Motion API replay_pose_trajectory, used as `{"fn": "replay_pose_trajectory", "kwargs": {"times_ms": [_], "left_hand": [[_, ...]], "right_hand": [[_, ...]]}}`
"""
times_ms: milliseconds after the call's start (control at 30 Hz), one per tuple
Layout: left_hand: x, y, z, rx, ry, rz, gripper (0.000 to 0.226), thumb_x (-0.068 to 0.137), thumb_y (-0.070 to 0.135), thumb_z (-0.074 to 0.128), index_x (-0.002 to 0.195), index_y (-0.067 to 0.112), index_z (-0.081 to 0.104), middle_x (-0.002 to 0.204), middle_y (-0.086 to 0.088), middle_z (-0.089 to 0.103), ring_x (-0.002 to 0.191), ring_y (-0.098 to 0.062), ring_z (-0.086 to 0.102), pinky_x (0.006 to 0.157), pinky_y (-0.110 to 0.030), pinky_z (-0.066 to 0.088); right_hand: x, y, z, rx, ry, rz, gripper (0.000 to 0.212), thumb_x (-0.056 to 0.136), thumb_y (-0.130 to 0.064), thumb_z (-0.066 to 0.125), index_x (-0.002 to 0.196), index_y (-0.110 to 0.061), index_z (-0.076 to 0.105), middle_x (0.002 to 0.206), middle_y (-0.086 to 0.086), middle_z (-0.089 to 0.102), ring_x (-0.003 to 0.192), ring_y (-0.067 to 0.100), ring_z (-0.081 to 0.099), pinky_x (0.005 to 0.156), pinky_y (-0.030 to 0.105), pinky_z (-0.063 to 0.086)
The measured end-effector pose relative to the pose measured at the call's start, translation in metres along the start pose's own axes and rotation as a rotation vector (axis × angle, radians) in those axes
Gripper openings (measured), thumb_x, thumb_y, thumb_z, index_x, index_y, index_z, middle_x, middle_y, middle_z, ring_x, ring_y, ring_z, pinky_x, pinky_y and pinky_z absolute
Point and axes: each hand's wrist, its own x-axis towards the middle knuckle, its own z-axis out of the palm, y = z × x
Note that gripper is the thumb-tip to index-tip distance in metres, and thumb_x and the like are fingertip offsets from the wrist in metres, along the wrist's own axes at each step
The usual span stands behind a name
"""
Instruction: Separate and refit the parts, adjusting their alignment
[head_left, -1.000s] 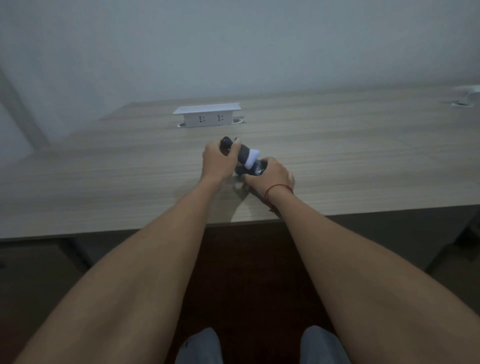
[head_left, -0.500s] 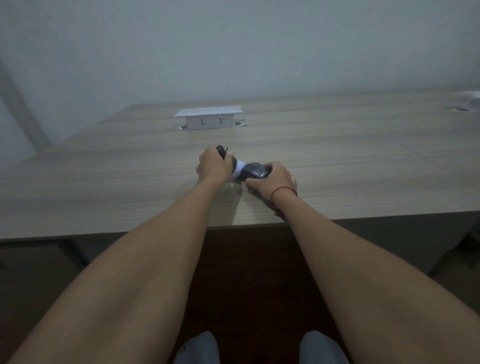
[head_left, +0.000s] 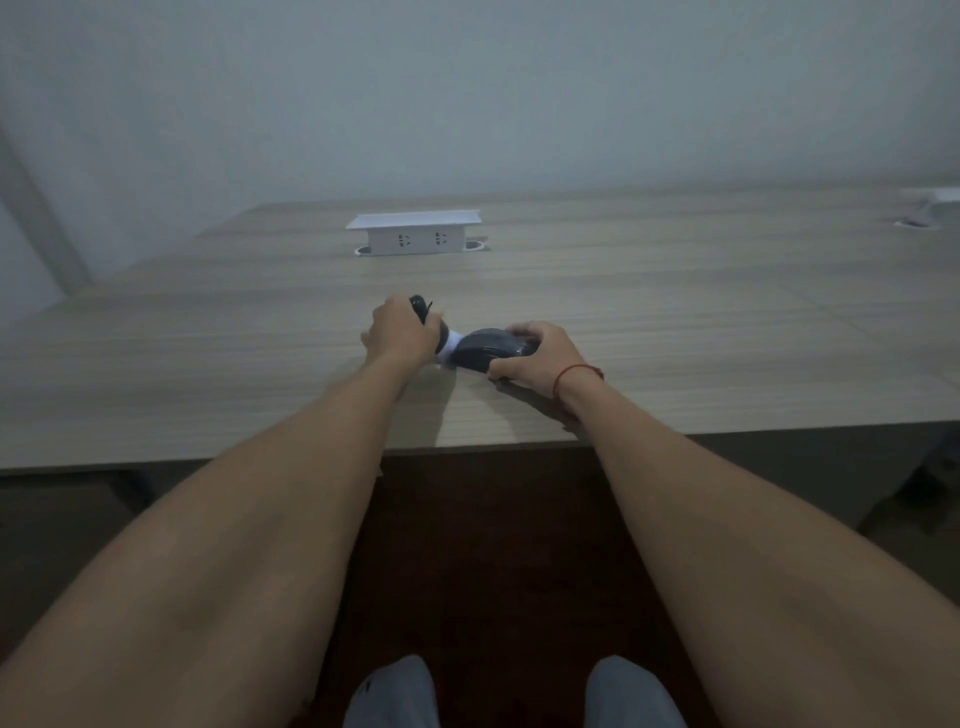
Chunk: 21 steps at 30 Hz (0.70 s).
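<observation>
Two bare forearms reach forward over a wooden surface (head_left: 675, 322). Between the hands lies a dark object with a white band in its middle, resting on the surface near its front edge and well in front of the socket box (head_left: 414, 235).

The left hand (head_left: 400, 332) is curled round the dark handle (head_left: 422, 310), whose rounded black end sticks out past the fingers on the side toward the socket box. Just right of this hand the white band (head_left: 450, 343) shows.

The right hand (head_left: 540, 358) grips a dark rounded piece (head_left: 485, 352), fingers bent over its far side and thumb under its near side. This piece touches the white band; whether the two dark parts are joined cannot be told. A red cord (head_left: 574, 371) circles the right wrist.

The socket box is white, stands upright with a flat lid and shows two outlets on its front. Far to the right of it, at the frame edge, a second white fitting (head_left: 930, 205) is blurred. Below the surface edge, two grey knees (head_left: 392, 693) show.
</observation>
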Motion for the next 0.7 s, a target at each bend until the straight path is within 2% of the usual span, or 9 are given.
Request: {"fn": "replay_pose_trajectory", "kwargs": {"times_ms": [100, 200, 233, 333, 400, 467, 533, 600, 700], "left_hand": [[-0.003, 0.006, -0.001, -0.098, -0.014, 0.076, 0.034, 0.091, 0.032, 0.059, 0.101, 0.000, 0.066, 0.098, -0.014, 0.067, 0.089, -0.029, 0.064, 0.081, -0.035, 0.053], [-0.008, 0.011, 0.005, -0.079, 0.003, 0.128, 0.033, 0.092, 0.031, 0.057, 0.099, 0.000, 0.064, 0.096, -0.016, 0.066, 0.085, -0.028, 0.062, 0.071, -0.030, 0.045], [-0.008, 0.011, 0.006, -0.041, 0.011, 0.129, 0.034, 0.091, 0.031, 0.057, 0.100, -0.001, 0.064, 0.097, -0.017, 0.066, 0.086, -0.030, 0.062, 0.070, -0.031, 0.043], [-0.004, 0.011, 0.001, 0.039, -0.003, 0.123, 0.034, 0.088, 0.032, 0.057, 0.097, 0.000, 0.063, 0.095, -0.016, 0.063, 0.085, -0.032, 0.061, 0.072, -0.035, 0.048], [-0.002, 0.012, -0.002, 0.013, 0.026, 0.149, 0.031, 0.087, 0.031, 0.058, 0.090, 0.001, 0.062, 0.090, -0.014, 0.061, 0.079, -0.030, 0.058, 0.069, -0.034, 0.048], [-0.003, 0.014, -0.001, -0.052, 0.041, 0.209, 0.027, 0.088, 0.030, 0.058, 0.085, 0.004, 0.061, 0.085, -0.011, 0.058, 0.077, -0.025, 0.054, 0.067, -0.031, 0.043], [-0.007, 0.016, 0.003, -0.088, 0.005, 0.264, 0.026, 0.090, 0.030, 0.059, 0.089, 0.004, 0.061, 0.087, -0.010, 0.060, 0.079, -0.024, 0.056, 0.071, -0.032, 0.047], [-0.012, 0.015, 0.006, -0.001, -0.033, 0.287, 0.030, 0.092, 0.032, 0.057, 0.100, 0.003, 0.061, 0.097, -0.014, 0.063, 0.088, -0.029, 0.060, 0.080, -0.037, 0.052], [-0.007, 0.011, 0.001, 0.192, -0.049, 0.282, 0.034, 0.095, 0.033, 0.054, 0.108, 0.002, 0.058, 0.108, -0.019, 0.064, 0.100, -0.036, 0.060, 0.088, -0.044, 0.050]], "right_hand": [[-0.001, 0.001, -0.002, 0.024, 0.001, 0.003, 0.074, 0.049, -0.035, 0.078, 0.120, -0.037, 0.057, 0.111, -0.004, 0.058, 0.108, 0.025, 0.056, 0.087, 0.037, 0.055], [0.003, 0.004, -0.006, 0.097, -0.017, -0.010, 0.061, 0.068, -0.021, 0.075, 0.125, -0.031, 0.057, 0.114, 0.000, 0.055, 0.102, 0.021, 0.057, 0.053, 0.013, 0.048], [0.003, 0.005, -0.007, 0.100, -0.008, -0.028, 0.055, 0.073, -0.016, 0.072, 0.125, -0.028, 0.058, 0.115, 0.001, 0.055, 0.100, 0.020, 0.056, 0.050, 0.010, 0.044], [0.003, 0.006, -0.008, 0.115, 0.074, -0.064, 0.047, 0.081, -0.007, 0.061, 0.126, -0.021, 0.059, 0.124, 0.007, 0.057, 0.099, 0.019, 0.055, 0.074, 0.024, 0.054], [0.004, 0.006, -0.005, 0.166, 0.140, -0.011, 0.045, 0.079, -0.024, 0.062, 0.124, -0.025, 0.058, 0.127, 0.006, 0.056, 0.101, 0.020, 0.058, 0.089, 0.039, 0.055], [0.003, 0.005, 0.001, 0.140, 0.225, 0.022, 0.057, 0.067, -0.057, 0.061, 0.118, -0.031, 0.059, 0.125, 0.000, 0.057, 0.104, 0.021, 0.058, 0.090, 0.045, 0.053], [0.001, 0.004, 0.008, -0.034, 0.258, -0.018, 0.074, 0.057, -0.078, 0.053, 0.113, -0.030, 0.060, 0.120, -0.001, 0.058, 0.109, 0.021, 0.054, 0.091, 0.046, 0.051], [0.001, 0.005, 0.012, -0.141, 0.268, -0.050, 0.080, 0.053, -0.083, 0.050, 0.111, -0.028, 0.060, 0.115, 0.001, 0.061, 0.108, 0.022, 0.055, 0.089, 0.045, 0.051], [0.006, 0.006, 0.009, -0.045, 0.235, -0.025, 0.074, 0.061, -0.070, 0.066, 0.119, -0.025, 0.055, 0.121, 0.003, 0.061, 0.111, 0.024, 0.056, 0.091, 0.046, 0.051]]}}
